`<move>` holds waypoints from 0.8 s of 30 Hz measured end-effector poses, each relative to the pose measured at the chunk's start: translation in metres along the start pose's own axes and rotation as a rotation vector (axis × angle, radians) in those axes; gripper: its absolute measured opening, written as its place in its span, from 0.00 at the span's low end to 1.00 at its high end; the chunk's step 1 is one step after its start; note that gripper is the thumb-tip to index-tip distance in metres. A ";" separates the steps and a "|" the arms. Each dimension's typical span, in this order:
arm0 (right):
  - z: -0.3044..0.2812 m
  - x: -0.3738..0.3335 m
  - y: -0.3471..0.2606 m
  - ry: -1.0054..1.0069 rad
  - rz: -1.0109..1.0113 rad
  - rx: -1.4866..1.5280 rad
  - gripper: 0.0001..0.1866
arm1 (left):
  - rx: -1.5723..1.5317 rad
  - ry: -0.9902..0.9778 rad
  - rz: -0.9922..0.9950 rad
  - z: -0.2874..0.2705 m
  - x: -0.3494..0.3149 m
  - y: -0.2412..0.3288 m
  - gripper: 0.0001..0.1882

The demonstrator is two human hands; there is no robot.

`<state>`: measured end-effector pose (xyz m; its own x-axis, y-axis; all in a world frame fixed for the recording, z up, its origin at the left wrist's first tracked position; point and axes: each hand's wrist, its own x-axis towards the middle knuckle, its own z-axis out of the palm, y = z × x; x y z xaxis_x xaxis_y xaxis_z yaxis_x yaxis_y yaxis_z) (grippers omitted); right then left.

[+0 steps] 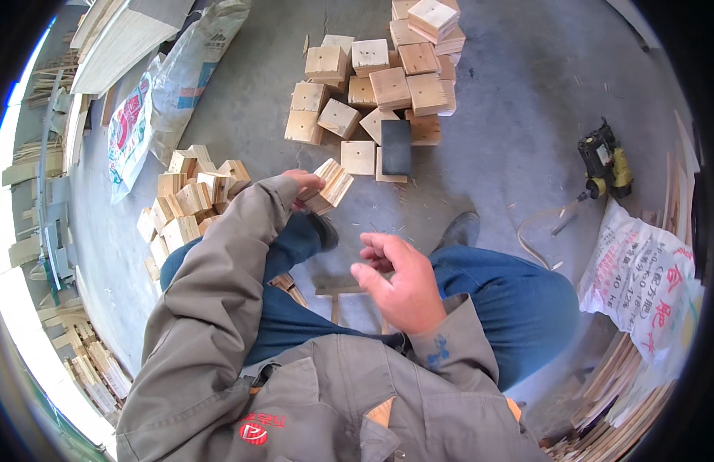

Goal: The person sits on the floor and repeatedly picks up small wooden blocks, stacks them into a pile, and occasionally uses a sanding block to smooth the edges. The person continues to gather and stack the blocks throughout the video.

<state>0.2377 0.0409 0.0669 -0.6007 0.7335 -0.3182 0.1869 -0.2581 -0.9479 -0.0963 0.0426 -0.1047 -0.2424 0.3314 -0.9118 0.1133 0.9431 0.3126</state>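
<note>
My left hand [304, 187] grips a layered plywood block [331, 187] by its left side, just short of the large group of blocks; some of its fingers are hidden behind the block. Thumb and fingers apart and slightly curled, my right hand [403, 281] hovers between my knees with nothing in it. Ahead, many square wooden blocks [358, 158], most with a small dark mark on top, lie in uneven stacks. On their near edge rests a flat black rectangular object [396, 148]. Below my hands a small wooden board [337, 286] is partly visible.
Left of my left leg lies a heap of plywood blocks [193, 199]. A printed plastic sack [168, 100] lies beyond it, near stacked boards [126, 46]. To the right are a black-and-yellow power tool [605, 163] with a cord, a white sack [640, 281] and wood strips [626, 385].
</note>
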 end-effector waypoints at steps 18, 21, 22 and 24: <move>-0.019 0.005 0.058 0.225 0.042 0.032 0.36 | 0.345 0.319 0.966 0.104 -0.231 -0.014 0.60; -0.011 -0.002 0.046 -0.022 0.146 0.268 0.34 | 0.272 0.369 1.032 0.112 -0.246 -0.028 0.60; -0.009 -0.004 0.044 -0.034 0.130 0.250 0.32 | 0.268 0.393 1.054 0.113 -0.247 -0.032 0.59; -0.004 -0.007 0.043 -0.054 0.100 0.215 0.28 | 0.245 0.405 1.072 0.113 -0.249 -0.038 0.59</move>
<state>0.2534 0.0275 0.0285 -0.6295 0.6641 -0.4033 0.0815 -0.4597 -0.8843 0.0690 -0.0792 0.0803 -0.1940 0.9799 -0.0472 0.6178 0.1594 0.7700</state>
